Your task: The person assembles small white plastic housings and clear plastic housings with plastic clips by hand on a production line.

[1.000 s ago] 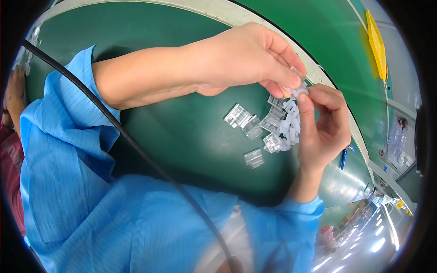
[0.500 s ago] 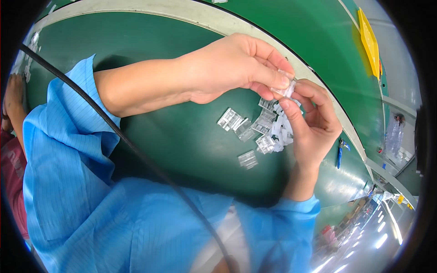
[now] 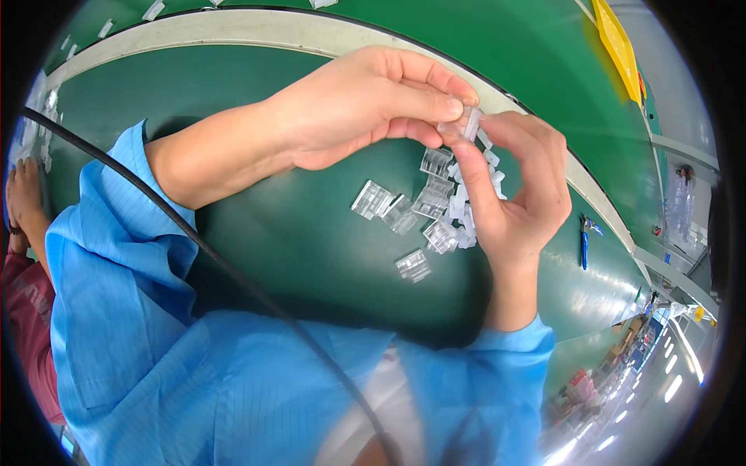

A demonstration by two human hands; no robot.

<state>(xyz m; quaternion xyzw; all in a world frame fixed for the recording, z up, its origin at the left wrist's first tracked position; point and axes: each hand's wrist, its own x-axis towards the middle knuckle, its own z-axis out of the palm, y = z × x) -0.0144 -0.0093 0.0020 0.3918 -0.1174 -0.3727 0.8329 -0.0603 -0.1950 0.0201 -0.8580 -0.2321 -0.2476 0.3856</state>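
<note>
Hands: left hand (image 3: 365,109) comes in from the left of the frame, thumb and forefinger pinched on a small clear plastic piece (image 3: 465,124); right hand (image 3: 517,194) rises from the lower right, its thumb and fingertips closed on the same piece from the other side.
Held piece: upper middle of the frame, above the green table (image 3: 256,256), caught between both hands.
Axis: its long side seems to run from upper right to lower left, steeply tilted; which end is which cannot be told.
Left of the hands: black cable (image 3: 194,241) crosses the blue sleeve (image 3: 116,287) on a diagonal.
Below the hands: loose heap of clear plastic parts (image 3: 420,210) lies on the table, one single part (image 3: 413,266) a little apart toward the bottom; the right palm hides the heap's right edge.
Right side: blue-handled tool (image 3: 584,247) lies on the table near the pale edge strip (image 3: 256,31); yellow sheet (image 3: 618,43) sits at the upper right.
Change: a second ago the hands met nearer the heap; now they are higher, and the piece is clear of the heap.
</note>
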